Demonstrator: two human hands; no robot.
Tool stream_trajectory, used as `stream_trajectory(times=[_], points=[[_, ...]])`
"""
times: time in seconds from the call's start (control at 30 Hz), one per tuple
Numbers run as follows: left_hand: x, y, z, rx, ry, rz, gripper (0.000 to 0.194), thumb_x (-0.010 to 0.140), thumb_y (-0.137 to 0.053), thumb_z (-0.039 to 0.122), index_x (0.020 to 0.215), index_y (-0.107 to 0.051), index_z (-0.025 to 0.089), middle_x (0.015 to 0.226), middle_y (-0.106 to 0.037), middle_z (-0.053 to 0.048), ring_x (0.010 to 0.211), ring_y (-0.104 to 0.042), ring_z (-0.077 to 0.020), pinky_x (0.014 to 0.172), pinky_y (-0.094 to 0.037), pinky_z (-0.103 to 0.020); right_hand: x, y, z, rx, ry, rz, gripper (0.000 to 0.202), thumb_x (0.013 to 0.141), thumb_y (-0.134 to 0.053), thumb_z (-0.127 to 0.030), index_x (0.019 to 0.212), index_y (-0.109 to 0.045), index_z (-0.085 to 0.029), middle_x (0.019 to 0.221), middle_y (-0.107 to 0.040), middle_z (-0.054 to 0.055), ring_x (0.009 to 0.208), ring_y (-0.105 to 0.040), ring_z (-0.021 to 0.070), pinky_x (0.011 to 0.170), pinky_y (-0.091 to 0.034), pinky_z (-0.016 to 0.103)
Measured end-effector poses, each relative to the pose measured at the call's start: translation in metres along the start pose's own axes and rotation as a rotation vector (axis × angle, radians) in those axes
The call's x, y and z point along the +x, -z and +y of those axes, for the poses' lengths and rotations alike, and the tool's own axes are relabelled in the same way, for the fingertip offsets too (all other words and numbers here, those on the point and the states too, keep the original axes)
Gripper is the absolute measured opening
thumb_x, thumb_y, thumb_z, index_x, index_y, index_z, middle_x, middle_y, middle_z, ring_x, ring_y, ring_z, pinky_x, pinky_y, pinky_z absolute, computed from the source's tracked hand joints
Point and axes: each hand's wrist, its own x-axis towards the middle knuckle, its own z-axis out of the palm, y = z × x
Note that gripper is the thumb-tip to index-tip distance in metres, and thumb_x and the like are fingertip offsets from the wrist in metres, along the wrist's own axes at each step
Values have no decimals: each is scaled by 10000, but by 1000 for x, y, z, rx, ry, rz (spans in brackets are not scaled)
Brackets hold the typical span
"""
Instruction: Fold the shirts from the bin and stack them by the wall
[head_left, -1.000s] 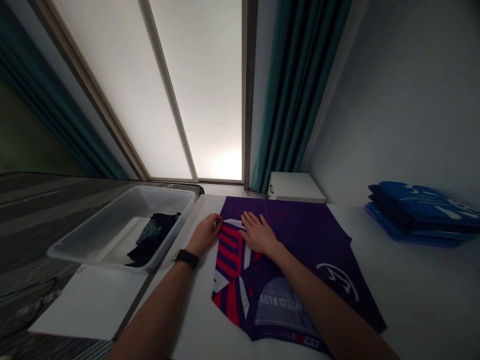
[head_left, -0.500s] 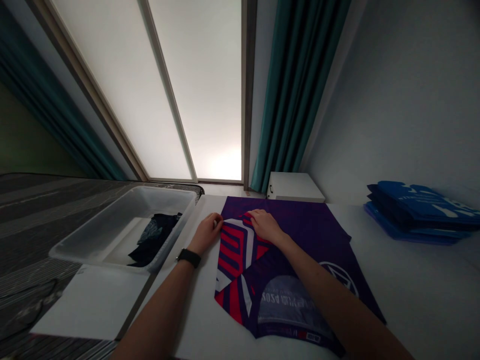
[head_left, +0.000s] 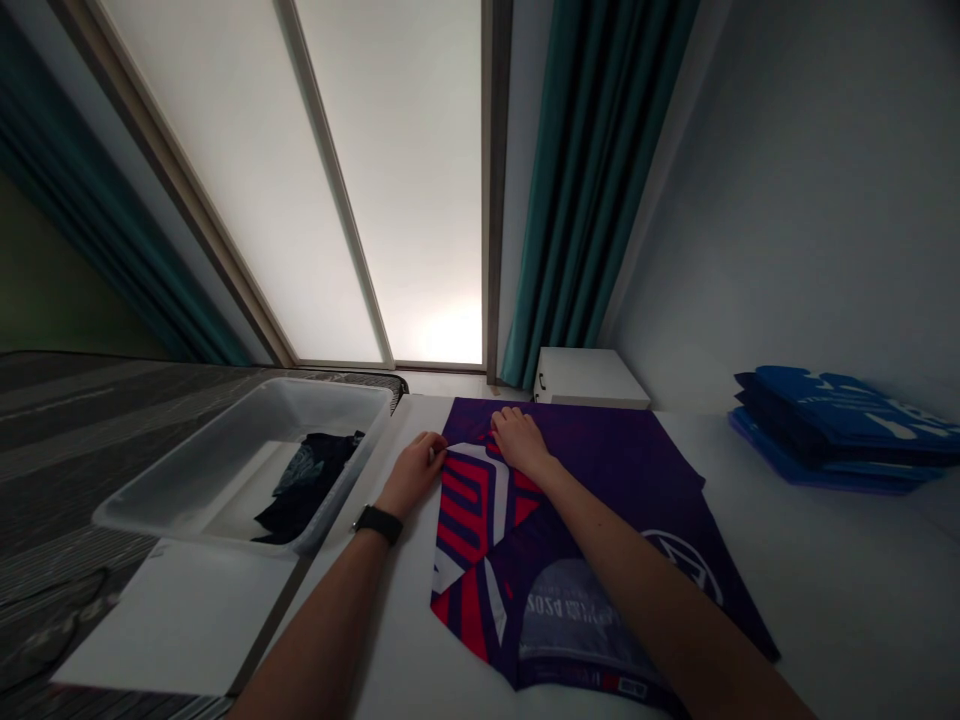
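A purple T-shirt lies spread on a white table, its left side folded over so that a red and white pattern shows. White lettering and a grey panel are near the collar, which points toward me. My left hand, with a dark watch on the wrist, pinches the T-shirt at the far end of the folded left edge. Just right of it, my right hand rests on the fabric at the top of the folded strip, fingers lying across the cloth. My right forearm passes over the shirt and hides part of the lettering.
On the left stands a translucent plastic bin with dark folded clothing inside. A stack of blue garments sits at the right by the wall. Beyond the table's far edge is a small white cabinet.
My right hand has shifted slightly left and away from me, its fingers now laid over the cloth. My left hand stays at the shirt's edge.
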Motion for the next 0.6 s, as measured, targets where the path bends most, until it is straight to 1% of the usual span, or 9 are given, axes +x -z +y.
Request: stream_trajectory(times=[0.13,0.2,0.27,0.37,0.5,0.6], points=[[-1,1,1,-4,-6,-6,87,873,-494,204,890,-579,203,872,-599,-19,694,-546,-151,663,-444,-283,3,0,1,31,10,-14,173,946,-467,-212,1073,-581,-183,1176,-592,116,1097,-491,245,904,-381,364],[-1,2,2,-5,-2,-11,88,873,-491,206,886,-577,203,872,-596,-20,693,-543,-152,660,-442,-284,5,1,5,57,4,-27,176,942,-481,-236,1082,-579,-194,1169,-597,107,1094,-497,243,904,-381,365],[0,3,3,0,8,-15,87,871,-490,207,873,-577,203,871,-597,-21,687,-541,-152,653,-441,-284,5,6,16,88,-13,-41,202,944,-480,-256,1115,-572,-202,1166,-603,97,1088,-509,233,894,-387,355],[0,3,3,3,5,-19,89,866,-487,198,855,-575,200,870,-593,-20,678,-541,-148,642,-438,-277,1,16,41,126,-53,-54,240,952,-456,-256,1153,-570,-191,1160,-612,91,1062,-535,211,865,-398,327],[0,2,1,3,-16,-14,94,864,-485,189,852,-577,200,855,-582,-12,655,-529,-137,634,-429,-268,-20,32,76,141,-94,-62,236,946,-445,-202,1114,-608,-178,1080,-645,76,999,-565,190,846,-402,297],[1,1,0,5,-27,-11,96,861,-485,194,850,-580,200,835,-573,-5,634,-517,-133,628,-423,-265,-47,38,91,145,-95,-79,226,940,-463,-195,1088,-633,-181,1050,-658,65,979,-573,180,856,-402,286]])
